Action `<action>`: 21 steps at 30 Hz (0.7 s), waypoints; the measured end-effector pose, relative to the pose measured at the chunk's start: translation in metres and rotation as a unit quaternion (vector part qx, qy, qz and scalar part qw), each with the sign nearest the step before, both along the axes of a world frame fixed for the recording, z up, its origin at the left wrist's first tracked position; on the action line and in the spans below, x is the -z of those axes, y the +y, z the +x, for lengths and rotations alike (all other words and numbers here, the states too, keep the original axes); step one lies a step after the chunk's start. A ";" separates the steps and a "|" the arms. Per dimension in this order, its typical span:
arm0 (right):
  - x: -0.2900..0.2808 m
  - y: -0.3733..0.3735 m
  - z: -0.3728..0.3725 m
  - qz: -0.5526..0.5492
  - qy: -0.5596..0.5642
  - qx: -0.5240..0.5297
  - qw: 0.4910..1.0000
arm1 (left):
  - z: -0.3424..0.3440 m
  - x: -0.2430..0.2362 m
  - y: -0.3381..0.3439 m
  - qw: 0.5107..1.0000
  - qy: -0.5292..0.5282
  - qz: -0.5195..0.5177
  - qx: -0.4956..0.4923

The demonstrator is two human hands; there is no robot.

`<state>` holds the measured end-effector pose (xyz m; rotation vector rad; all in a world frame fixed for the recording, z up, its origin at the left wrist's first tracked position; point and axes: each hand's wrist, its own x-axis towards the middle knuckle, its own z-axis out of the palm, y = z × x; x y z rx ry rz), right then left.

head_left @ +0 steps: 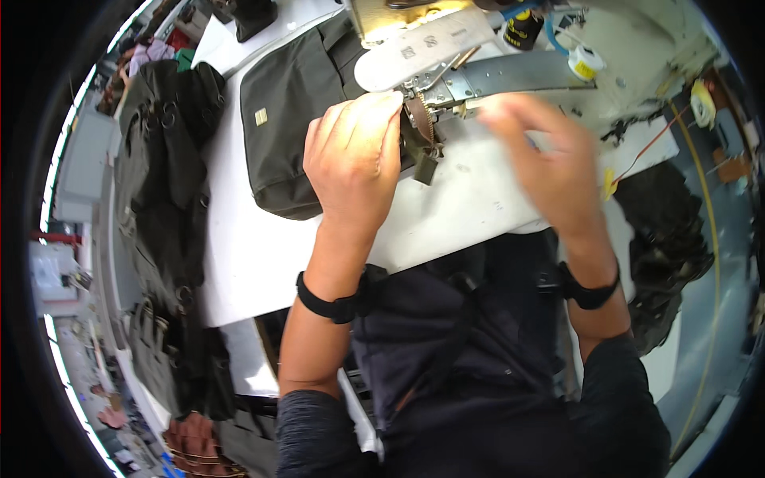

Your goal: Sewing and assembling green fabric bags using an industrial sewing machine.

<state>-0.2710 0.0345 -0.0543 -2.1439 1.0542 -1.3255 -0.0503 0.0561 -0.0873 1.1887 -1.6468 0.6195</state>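
A dark olive bag (291,103) with a small pale label lies on the white tabletop. My left hand (353,159) is closed on the bag's right edge, close by the working end of a sewing machine (510,77). Its fingertips are partly hidden. Just beside that hand, a brown strip with zipper teeth (420,117) and a small olive tab (425,169) hang at the machine's foot. My right hand (550,155) hovers over the table to the right, in front of the machine; motion smears its fingers, and nothing shows clearly in them.
More dark bags with straps (163,167) are heaped along the left. Dark fabric pieces (665,247) hang at the right. A black bottle (522,30) and a white spool (586,62) stand by the machine. The white table's front edge (446,256) is near my body.
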 end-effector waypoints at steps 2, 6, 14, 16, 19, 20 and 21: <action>-0.029 -0.014 -0.054 -0.093 -0.073 -0.011 0.993 | 0.001 0.002 0.001 1.000 0.017 -0.005 -0.024; -0.129 -0.081 -0.176 -0.296 -0.035 0.242 0.923 | 0.003 0.006 0.002 1.000 0.018 -0.006 -0.020; -0.266 -0.339 -0.341 0.102 0.328 0.249 0.906 | -0.003 0.006 0.000 0.999 0.011 -0.011 -0.028; -0.266 -0.367 -0.365 0.235 0.273 0.194 0.913 | -0.004 0.006 0.001 0.999 0.023 -0.008 -0.023; -0.252 -0.356 -0.370 0.203 0.155 0.251 0.934 | -0.004 0.005 0.003 1.000 0.019 -0.004 -0.022; -0.237 -0.339 -0.365 0.181 0.114 0.253 0.943 | -0.005 0.005 0.004 1.000 0.019 0.001 -0.017; -0.220 -0.318 -0.357 0.145 0.042 0.240 0.959 | -0.005 0.004 0.003 1.000 0.019 -0.004 -0.022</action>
